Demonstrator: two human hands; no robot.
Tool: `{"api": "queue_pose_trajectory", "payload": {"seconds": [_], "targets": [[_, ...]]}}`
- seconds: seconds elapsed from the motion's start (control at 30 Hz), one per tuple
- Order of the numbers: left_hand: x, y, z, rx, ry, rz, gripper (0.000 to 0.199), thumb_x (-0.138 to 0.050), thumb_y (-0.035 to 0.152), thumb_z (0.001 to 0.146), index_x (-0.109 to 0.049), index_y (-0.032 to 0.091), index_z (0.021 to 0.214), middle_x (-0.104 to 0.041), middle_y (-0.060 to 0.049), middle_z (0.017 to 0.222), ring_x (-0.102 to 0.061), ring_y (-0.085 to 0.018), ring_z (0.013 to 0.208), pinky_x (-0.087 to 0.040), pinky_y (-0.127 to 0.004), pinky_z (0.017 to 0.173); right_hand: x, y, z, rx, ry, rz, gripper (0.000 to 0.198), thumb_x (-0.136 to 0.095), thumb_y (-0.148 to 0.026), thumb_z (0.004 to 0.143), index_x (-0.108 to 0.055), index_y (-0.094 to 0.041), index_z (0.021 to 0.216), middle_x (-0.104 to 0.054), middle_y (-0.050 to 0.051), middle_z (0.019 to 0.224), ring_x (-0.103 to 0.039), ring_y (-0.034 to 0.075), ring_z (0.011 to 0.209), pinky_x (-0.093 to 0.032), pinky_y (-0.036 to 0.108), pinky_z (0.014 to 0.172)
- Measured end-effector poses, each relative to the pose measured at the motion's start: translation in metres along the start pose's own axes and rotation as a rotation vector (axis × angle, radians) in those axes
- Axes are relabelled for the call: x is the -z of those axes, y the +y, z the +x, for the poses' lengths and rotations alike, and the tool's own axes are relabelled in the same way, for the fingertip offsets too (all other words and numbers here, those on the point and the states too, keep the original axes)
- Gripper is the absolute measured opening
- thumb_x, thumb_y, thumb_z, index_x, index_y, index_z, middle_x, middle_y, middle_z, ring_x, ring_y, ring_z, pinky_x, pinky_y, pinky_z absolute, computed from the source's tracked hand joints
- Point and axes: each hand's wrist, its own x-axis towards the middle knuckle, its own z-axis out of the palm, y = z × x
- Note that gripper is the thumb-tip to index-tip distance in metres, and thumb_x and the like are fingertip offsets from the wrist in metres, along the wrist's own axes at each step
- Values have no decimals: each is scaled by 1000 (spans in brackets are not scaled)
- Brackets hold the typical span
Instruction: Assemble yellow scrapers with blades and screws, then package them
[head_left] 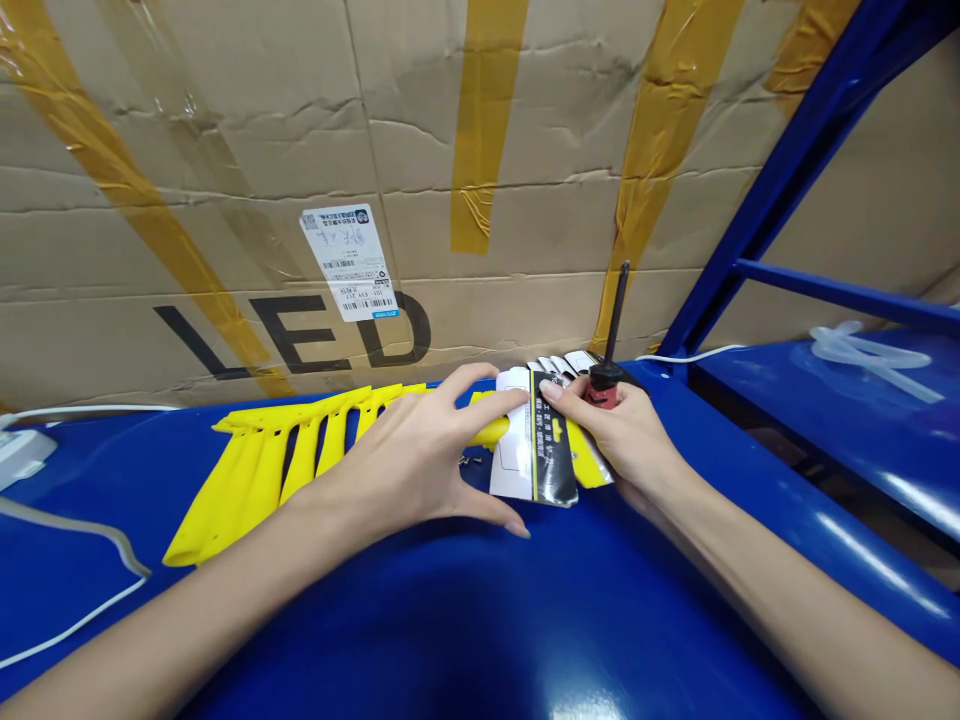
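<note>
The right hand [626, 430] is pinching a black and white card [553, 470], with its thumb pressing down on the black part. The same hand is also holding a screwdriver [615, 325], and the dark tip is pointing up. The card is sitting between the two hands, over the blue table [450, 620]. The left hand [442, 440] is spreading its thumb and fingers wide apart and is not gripping the card. Its fingers are reaching over the white side, but one cannot tell if they are touching it.

Something yellow [589, 455] is peeking out by the card's right edge. A few tiny screws [475, 461] are lying on the table just left of the card. More cards [551, 365] are lying behind it. Many yellow pieces [247, 465] are lying in a row near the left arm. A big cardboard box [420, 130] is standing at the back, showing the letters LED and wearing a white label [351, 262].
</note>
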Motion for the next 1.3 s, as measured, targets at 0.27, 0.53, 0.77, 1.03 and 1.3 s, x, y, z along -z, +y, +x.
{"api": "queue_pose_trajectory", "payload": {"seconds": [0.27, 0.53, 0.77, 1.03, 1.3], "targets": [[6, 3, -2, 55, -57, -47, 80, -81, 51, 69, -51, 37, 142, -25, -5, 166, -59, -38, 124, -53, -54, 97, -2, 2, -1, -40, -10, 28, 46, -91, -48, 59, -58, -18, 71, -64, -1, 67, -59, 13, 62, -48, 26, 61], [6, -4, -7, 78, -29, -62, 81, -81, 44, 66, -50, 33, 140, -40, -9, 155, -57, -35, 125, -54, -47, 96, 7, -4, 1, -16, -159, -106, 45, -90, -48, 60, -60, -19, 75, -61, -4, 62, -53, 9, 53, -42, 22, 50], [18, -6, -13, 111, -39, 162, 78, -77, 40, 69, -49, 31, 141, -42, -12, 153, -68, -35, 102, -57, -50, 84, 13, -17, -2, -33, -177, -282, 43, -86, -52, 65, -58, -21, 76, -52, -6, 47, -41, 9, 38, -29, 20, 33], [39, -24, -26, 260, 26, 137, 77, -72, 65, 70, -52, 28, 135, -60, -10, 133, -64, -32, 106, -51, -47, 90, 55, -41, 13, -201, -13, -236, 42, -92, -47, 49, -66, -21, 69, -58, -1, 50, -44, 11, 36, -27, 22, 29], [29, -16, -5, 278, -57, -37, 71, -72, 67, 69, -54, 29, 127, -68, -7, 118, -65, -32, 100, -51, -44, 85, 56, -56, 11, -97, 240, 151, 17, -83, -23, 72, -68, -17, 76, -57, -1, 62, -44, 6, 46, -31, 23, 38]]}}
